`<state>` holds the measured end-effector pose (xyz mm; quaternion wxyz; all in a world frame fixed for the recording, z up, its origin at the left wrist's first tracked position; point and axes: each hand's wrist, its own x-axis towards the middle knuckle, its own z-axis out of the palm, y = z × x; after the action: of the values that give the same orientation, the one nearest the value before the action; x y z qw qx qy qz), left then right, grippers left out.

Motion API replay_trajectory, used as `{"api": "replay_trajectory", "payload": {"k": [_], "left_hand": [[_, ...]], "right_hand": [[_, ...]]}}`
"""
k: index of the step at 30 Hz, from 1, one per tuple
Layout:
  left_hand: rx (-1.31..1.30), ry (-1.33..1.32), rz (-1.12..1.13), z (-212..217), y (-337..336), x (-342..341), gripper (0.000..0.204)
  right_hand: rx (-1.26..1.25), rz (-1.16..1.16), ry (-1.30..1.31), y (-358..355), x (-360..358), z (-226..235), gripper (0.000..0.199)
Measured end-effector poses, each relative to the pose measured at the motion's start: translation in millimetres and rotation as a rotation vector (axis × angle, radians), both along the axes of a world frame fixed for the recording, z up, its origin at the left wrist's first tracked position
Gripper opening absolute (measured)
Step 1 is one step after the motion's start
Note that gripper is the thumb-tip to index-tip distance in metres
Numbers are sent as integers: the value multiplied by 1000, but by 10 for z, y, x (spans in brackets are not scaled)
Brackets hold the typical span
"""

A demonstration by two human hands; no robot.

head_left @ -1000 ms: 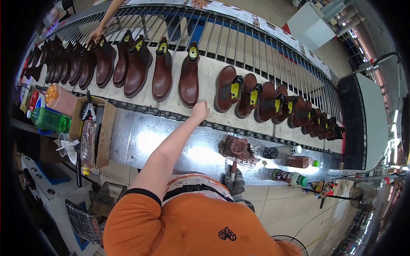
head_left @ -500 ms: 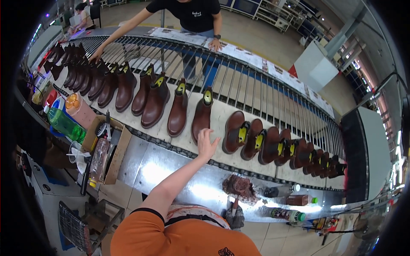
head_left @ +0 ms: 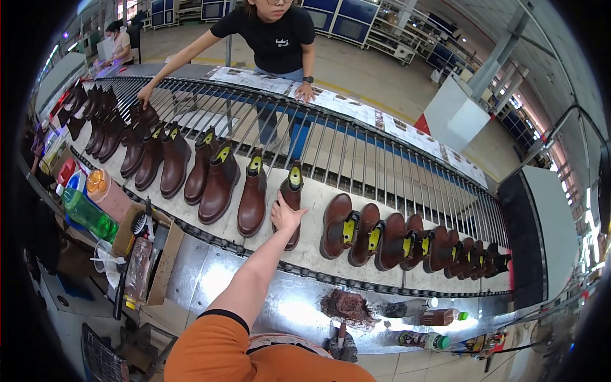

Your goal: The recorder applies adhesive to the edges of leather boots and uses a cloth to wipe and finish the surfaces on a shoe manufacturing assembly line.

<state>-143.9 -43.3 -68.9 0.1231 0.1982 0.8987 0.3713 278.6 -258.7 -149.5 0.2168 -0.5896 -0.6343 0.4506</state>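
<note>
A long row of brown ankle boots with yellow-lined openings stands on the white conveyor. My left hand (head_left: pixel 287 214) reaches over one upright boot (head_left: pixel 290 192) near the middle, its fingers on one side and its thumb on the other, gripping around the instep. The boot's lower front is partly behind my wrist. Another upright boot (head_left: pixel 252 202) stands just to its left. To the right, several boots, such as the nearest one (head_left: pixel 335 226), are turned the other way, toes away from me. My right hand does not show.
Across the conveyor, a co-worker's hand (head_left: pixel 145 95) holds a boot (head_left: pixel 145 117) by its top. Metal bars (head_left: pixel 331 143) line the far side. On the near ledge are a brown clump (head_left: pixel 349 307), bottles (head_left: pixel 423 340) and a grey thing with a brown stick (head_left: pixel 342 347). A cardboard box (head_left: pixel 167 261) stands left.
My left hand has moved from the boot's toe up to its instep and closed around it. The co-worker's hand has lifted a boot at the left. The whole view has shifted with my head.
</note>
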Motion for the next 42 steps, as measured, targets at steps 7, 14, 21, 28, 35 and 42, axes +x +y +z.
{"api": "replay_trajectory", "payload": {"k": [7,14,21,28,35,42], "left_hand": [[-61,-116,-64,65,-136,-269,111],[408,-437,-382,248,-986,-379,70],[518,-617,-429,631,-2231,150,63],[67,82,-466,277,-2841,649,99],[146,-405,-700,573,-2832,69,90],[537,-498,-422,604,-2625,-111,10]], "right_hand": [[226,214,-232,96,-246,663,46],[115,121,-162,31,-311,782,41],[156,129,-270,31,-317,772,46],[156,152,-263,58,-350,792,46],[-35,54,-256,88,-459,988,44],[143,178,-258,-17,-267,867,50]]}}
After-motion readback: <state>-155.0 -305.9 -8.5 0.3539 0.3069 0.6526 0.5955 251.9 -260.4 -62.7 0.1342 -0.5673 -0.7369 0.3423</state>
